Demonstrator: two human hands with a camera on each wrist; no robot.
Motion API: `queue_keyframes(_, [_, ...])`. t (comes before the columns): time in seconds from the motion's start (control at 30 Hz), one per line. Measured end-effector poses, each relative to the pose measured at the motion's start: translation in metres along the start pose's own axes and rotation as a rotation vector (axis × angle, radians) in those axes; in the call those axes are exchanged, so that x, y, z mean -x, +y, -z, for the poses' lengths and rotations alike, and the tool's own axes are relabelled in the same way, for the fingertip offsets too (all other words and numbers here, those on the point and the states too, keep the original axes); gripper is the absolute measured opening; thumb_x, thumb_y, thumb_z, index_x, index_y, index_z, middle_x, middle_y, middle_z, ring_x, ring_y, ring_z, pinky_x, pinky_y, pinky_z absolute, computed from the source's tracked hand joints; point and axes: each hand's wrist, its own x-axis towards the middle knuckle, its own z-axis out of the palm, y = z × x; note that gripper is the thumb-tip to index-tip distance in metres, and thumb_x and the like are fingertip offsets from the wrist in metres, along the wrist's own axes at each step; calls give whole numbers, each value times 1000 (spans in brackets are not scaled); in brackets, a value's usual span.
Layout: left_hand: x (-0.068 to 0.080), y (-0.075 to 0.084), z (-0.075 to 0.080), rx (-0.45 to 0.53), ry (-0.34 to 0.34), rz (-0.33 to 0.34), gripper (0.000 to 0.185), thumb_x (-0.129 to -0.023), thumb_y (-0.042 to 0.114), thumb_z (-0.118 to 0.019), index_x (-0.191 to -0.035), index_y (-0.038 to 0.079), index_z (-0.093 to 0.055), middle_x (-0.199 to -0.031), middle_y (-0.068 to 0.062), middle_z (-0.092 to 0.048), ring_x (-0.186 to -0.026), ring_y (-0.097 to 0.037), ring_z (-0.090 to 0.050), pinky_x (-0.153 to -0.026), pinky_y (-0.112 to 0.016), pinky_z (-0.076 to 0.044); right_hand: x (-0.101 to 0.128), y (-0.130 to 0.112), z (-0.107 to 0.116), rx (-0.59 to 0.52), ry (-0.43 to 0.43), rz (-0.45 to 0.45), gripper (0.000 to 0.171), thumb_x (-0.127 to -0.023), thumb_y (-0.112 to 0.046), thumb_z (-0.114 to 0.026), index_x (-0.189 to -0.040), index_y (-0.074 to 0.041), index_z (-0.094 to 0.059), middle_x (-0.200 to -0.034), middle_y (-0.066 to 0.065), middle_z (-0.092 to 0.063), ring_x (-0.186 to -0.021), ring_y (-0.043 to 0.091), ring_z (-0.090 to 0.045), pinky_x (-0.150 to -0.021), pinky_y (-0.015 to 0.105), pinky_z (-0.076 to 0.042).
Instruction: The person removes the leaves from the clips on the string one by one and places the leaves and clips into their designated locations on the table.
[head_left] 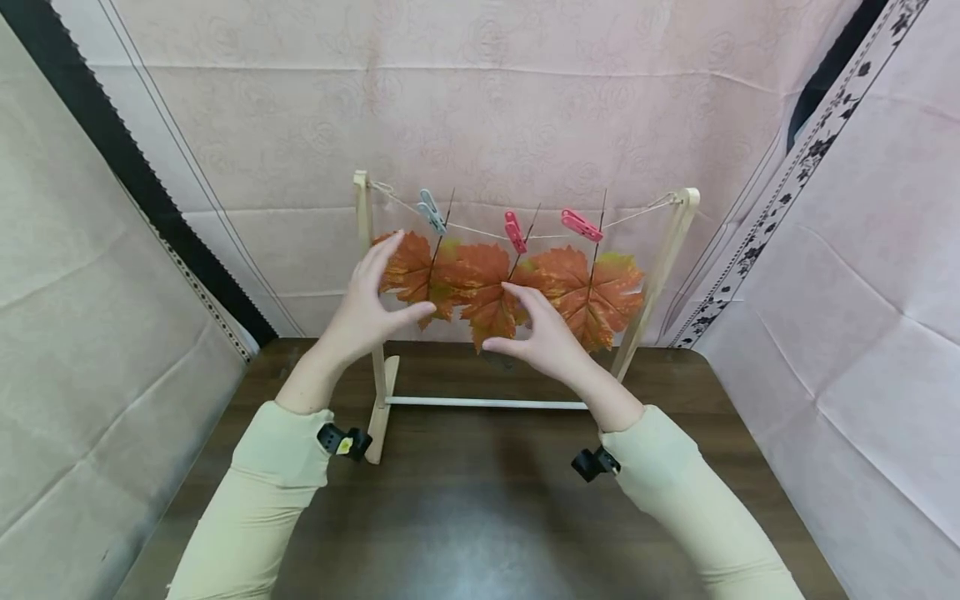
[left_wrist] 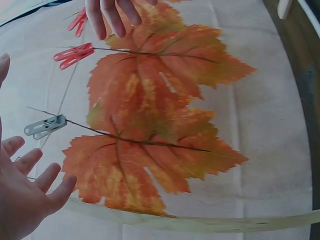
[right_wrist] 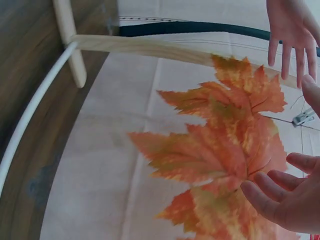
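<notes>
Right grip (head_left: 553,340) near three jagged orange leaves (head_left: 487,273), yellow-tinged, dark-stemmed.

Beyond the left grip (head_left: 369,304) and to its right hangs the left leaf (head_left: 420,279). The middle leaf (head_left: 486,293) is behind and left of the right grip (head_left: 553,337), the right leaf (head_left: 600,300) behind it and rightward. Higher than both grips, the left clip (head_left: 431,212), middle clip (head_left: 515,232) and right clip (head_left: 581,225) sit on a cord (head_left: 639,215) between the left post (head_left: 365,217), behind the left grip, and the right post (head_left: 662,271), right of the right grip. Below both grips are the crossbar (head_left: 480,403) and surface (head_left: 465,517).
</notes>
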Motion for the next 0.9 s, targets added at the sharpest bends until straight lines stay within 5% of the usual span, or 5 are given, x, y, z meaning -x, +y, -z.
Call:
queue_keyframes(0.27, [-30, 12, 7, 84, 33, 21, 82, -82, 34, -68, -148, 27, -19, -155, 1, -19, -142, -24, -22, -113, -58, -21, -28, -21, -6, -139, -9, 18, 79, -82, -36, -69, -146, -20, -27, -149, 4, -31, -128, 26, -42, -99, 46, -46])
queue_keyframes(0.6, [-54, 16, 11, 161, 34, 82, 76, -87, 38, -62, -148, 28, -18, -150, 2, -29, -126, -20, -44, -101, -42, -45, -61, -43, -11, -249, 34, -31, 77, -83, -37, -68, -146, -23, -27, -149, 2, -32, -125, 23, -47, -97, 42, -49])
queue_keyframes(0.9, [-70, 24, 9, 75, 24, 144, 69, -93, 39, -52, -149, 19, -18, -150, -2, -32, -118, -21, -53, -96, -38, -49, -83, -43, -20, -321, 72, -36, 72, -85, -34, -66, -145, -18, -29, -150, 3, -32, -119, 22, -53, -95, 37, -51])
